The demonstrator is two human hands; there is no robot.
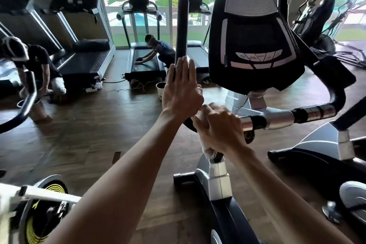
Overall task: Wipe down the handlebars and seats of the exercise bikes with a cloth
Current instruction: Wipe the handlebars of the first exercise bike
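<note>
An exercise bike with a black console (255,35) stands right in front of me. Its black upright handlebar (182,25) rises at centre. My left hand (181,91) lies flat against this bar's lower part, fingers straight and pointing up. My right hand (218,129) is closed around a white cloth (207,147) at the bend where the upright bar meets the chrome cross handlebar (277,119). The cloth shows only below and between the fingers. No seat is in view.
A second bike with a yellow flywheel (39,214) is at lower left, and another curved handlebar (29,101) is at left. Treadmills (146,61) line the windows, where two people crouch cleaning. A bucket (160,87) stands on the wooden floor. An elliptical (316,18) is at right.
</note>
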